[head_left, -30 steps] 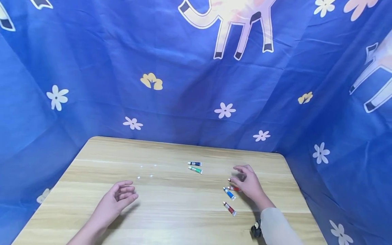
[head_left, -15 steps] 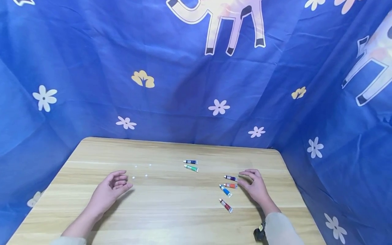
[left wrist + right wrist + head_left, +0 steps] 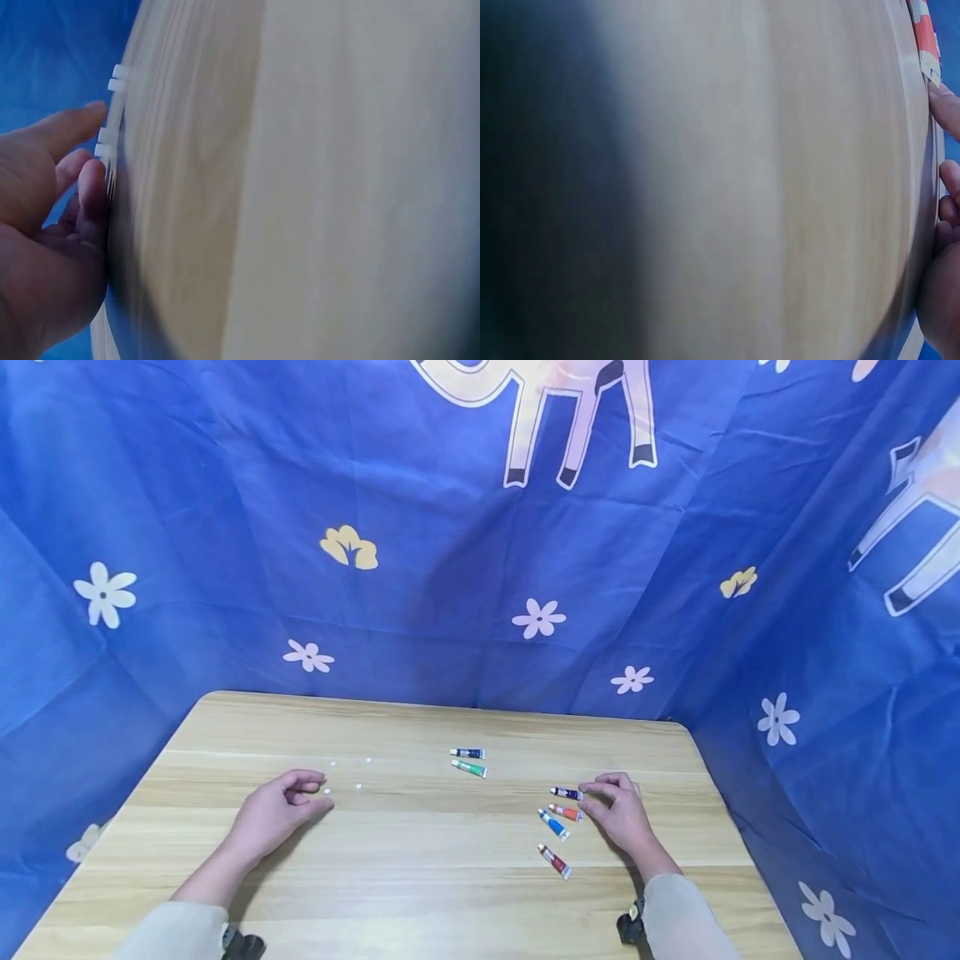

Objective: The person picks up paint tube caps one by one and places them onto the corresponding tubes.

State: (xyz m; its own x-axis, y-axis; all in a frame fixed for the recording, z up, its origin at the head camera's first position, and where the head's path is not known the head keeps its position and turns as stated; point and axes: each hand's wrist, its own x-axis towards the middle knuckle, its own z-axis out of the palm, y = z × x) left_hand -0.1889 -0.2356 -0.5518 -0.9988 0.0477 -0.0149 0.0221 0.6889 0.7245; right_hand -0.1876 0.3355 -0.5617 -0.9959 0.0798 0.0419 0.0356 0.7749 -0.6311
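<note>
Head view gives us the whole scene: a light wooden table (image 3: pixel 420 860) set against a blue cloth backdrop printed with white flowers (image 3: pixel 480 568). No writing on any tube can be read from here; the labels are too small.

Our right hand (image 3: pixel 621 817) rests on the table at the right, fingers loosely curled and holding nothing. Its fingertips (image 3: pixel 589 790) lie just beside the end of a small dark purple paint tube (image 3: pixel 566 793), and we cannot tell whether they touch it. An orange paint tube (image 3: pixel 565 812) sits just left of the same hand, with a blue paint tube (image 3: pixel 553 824) nearer us and a red paint tube (image 3: pixel 554 861) nearest of all. Farther away, toward the table's middle, a dark blue paint tube (image 3: pixel 467 753) and a green paint tube (image 3: pixel 468 768) lie side by side, well apart from both hands.

Our left hand (image 3: pixel 276 810) rests on the table at the left, fingers gently curled and empty. Four small white caps (image 3: pixel 326 790) lie scattered just beyond its fingertips.

The left wrist view shows those caps (image 3: pixel 112 79) standing up from the wood by the fingers, which the head view barely resolves. The right wrist view catches only the orange tube's crimped end (image 3: pixel 925 41) near a fingertip, the rest blurred.
</note>
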